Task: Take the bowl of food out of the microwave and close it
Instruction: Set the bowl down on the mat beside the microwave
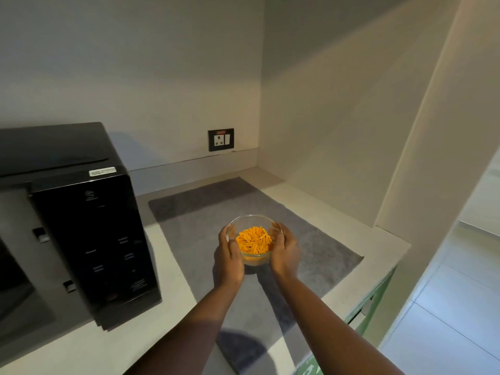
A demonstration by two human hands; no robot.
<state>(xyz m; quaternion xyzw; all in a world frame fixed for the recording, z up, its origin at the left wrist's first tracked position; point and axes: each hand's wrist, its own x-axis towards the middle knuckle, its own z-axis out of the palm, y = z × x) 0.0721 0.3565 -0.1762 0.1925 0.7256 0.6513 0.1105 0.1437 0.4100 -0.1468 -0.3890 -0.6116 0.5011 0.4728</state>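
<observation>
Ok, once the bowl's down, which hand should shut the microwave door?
Probably left. The left hand grips the side of the clear glass bowl of orange food facing the black microwave, whose open door lies at the far left. The right hand would cross over.

Two bare forearms, entering from the near edge of the scene, uncovered from elbow to wrist with no sleeve showing. Left hand (229, 259) and right hand (284, 253) both bare: no glove, no watch, no bracelet. No visible ring on any finger; short nails, as far as can be told in the dim light.
</observation>
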